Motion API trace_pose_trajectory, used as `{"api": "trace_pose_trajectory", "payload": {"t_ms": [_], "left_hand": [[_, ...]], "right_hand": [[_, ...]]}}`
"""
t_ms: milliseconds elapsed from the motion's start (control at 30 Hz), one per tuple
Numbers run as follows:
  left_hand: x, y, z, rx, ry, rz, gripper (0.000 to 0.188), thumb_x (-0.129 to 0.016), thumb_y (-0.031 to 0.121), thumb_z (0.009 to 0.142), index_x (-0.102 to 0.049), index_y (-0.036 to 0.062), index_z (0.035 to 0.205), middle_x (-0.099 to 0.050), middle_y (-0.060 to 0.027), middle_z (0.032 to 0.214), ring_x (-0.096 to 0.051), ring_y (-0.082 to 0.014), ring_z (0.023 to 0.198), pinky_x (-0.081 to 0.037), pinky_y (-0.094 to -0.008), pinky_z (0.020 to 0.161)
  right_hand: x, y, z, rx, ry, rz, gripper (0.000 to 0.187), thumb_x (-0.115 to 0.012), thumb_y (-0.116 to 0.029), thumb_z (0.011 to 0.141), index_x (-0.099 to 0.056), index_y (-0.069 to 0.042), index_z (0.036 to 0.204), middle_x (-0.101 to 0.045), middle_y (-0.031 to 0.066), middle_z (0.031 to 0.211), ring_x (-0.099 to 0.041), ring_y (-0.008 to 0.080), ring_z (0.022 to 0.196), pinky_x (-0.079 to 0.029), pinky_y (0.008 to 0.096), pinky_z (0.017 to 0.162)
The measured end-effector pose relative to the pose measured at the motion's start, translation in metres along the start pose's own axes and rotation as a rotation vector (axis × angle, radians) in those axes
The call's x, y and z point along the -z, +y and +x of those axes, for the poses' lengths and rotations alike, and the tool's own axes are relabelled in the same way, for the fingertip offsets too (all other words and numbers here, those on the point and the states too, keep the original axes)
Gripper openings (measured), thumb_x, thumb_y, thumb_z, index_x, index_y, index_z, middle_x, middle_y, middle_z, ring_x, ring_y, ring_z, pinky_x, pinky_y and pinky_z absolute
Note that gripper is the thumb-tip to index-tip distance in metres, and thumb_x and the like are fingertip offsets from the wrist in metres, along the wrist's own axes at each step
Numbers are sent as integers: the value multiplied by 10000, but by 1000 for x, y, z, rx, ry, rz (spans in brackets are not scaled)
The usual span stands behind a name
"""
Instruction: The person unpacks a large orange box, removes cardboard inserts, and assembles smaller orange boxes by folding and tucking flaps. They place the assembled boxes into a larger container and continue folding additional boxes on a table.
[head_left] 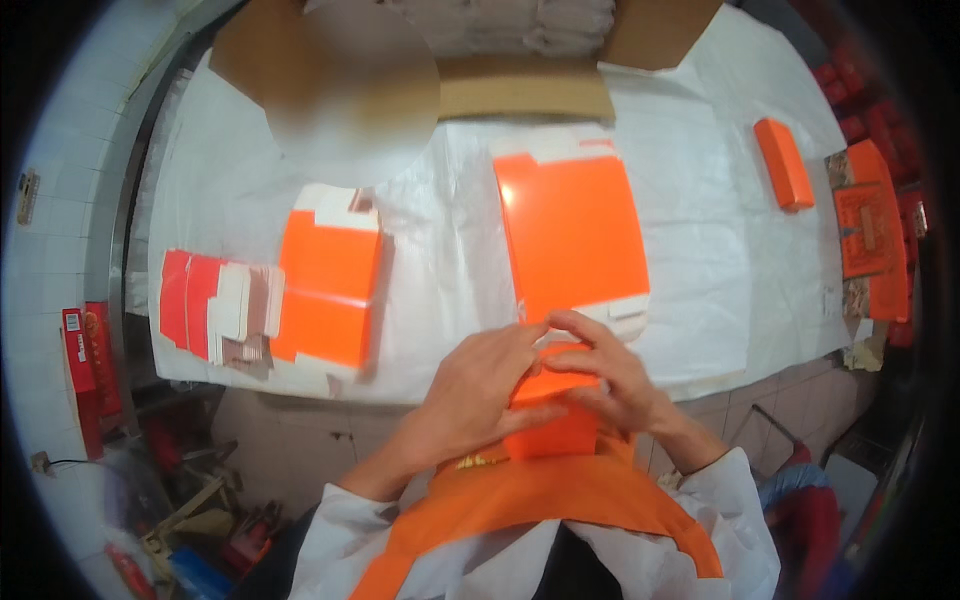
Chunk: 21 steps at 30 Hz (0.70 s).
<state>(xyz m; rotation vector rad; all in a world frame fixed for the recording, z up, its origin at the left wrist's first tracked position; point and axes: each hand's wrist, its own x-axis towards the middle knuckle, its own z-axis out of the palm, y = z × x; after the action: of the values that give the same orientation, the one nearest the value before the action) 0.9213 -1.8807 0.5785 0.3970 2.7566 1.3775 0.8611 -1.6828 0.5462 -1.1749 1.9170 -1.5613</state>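
Observation:
At the table's near edge, in front of my orange apron (540,492), both my hands are closed on a small orange paperboard box (552,436). My left hand (482,378) grips its left side, with the thumb across the front. From the right, my right hand (612,378) has its fingers bent over the top and its thumb on the front face. The fingers partly hide the box's top. Just beyond my fingertips lies a stack of flat orange cartons (572,238), white flaps showing at its ends.
Left on the white-covered table (705,240) lie more flat orange cartons (328,275) and a pile of red and white ones (190,302). A closed orange box (783,165) rests at the right. An open cardboard box (525,92) stands at the back, partly blurred.

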Motion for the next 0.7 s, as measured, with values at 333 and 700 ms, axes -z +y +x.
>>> {"api": "trace_pose_trajectory", "payload": {"t_ms": [333, 700], "left_hand": [[84, -39, -7, 382, 677, -622, 406, -566, 114, 834, -419, 13, 1199, -493, -82, 1083, -537, -170, 896, -461, -303, 753], [27, -76, -12, 539, 936, -1151, 402, -462, 103, 888, -341, -5, 1256, -463, -115, 1164, -474, -162, 1037, -409, -290, 876]], "right_hand": [[122, 44, 180, 18, 440, -175, 435, -600, -131, 822, -439, -6, 1206, -441, 148, 1284, -421, 270, 1193, -344, 345, 978], [223, 84, 359, 136, 930, -181, 594, -625, -222, 785, -359, 18, 1259, -500, 106, 1085, -498, 158, 890, -408, 277, 788]]}}
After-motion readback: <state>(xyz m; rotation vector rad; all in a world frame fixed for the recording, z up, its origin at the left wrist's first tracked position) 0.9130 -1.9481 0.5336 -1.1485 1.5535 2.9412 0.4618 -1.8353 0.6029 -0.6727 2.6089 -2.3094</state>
